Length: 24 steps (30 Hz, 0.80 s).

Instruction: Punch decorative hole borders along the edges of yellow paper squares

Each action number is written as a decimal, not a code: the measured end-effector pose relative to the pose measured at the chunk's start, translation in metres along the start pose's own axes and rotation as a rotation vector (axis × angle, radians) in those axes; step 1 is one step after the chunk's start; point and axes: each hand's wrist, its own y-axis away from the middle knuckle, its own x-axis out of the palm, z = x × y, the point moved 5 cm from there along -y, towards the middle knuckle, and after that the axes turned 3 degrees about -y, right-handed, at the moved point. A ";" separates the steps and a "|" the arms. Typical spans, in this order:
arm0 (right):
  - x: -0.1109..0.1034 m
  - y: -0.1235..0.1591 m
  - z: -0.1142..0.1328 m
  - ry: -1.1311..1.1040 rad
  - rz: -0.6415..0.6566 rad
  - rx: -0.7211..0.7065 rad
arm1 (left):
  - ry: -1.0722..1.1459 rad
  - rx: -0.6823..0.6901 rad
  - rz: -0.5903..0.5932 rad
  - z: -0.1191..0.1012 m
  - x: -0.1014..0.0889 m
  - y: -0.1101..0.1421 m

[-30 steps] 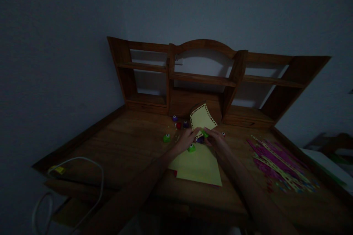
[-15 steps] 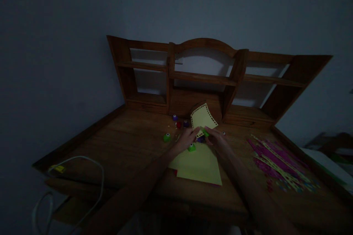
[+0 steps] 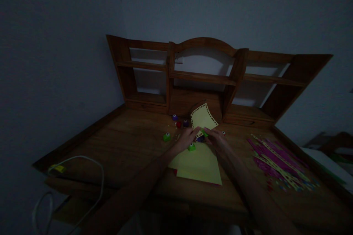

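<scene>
Across a dim wooden desk, I am pinching the yellow card in my left hand and a green punch at its near edge in my right hand, apparently punching its border, the next squeeze calling for careful alignment.

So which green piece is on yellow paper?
The green piece nearest the camera; leftmost one is on bare desk, third one between left hand and right hand.
</scene>
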 end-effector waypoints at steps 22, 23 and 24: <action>-0.003 -0.001 -0.006 -0.097 -0.065 0.016 | 0.262 0.058 0.122 -0.003 0.009 0.004; -0.003 -0.001 -0.006 -0.091 -0.061 0.017 | 0.259 0.054 0.124 -0.003 0.009 0.004; -0.003 -0.001 -0.006 -0.089 -0.056 0.017 | 0.261 0.053 0.123 -0.004 0.008 0.005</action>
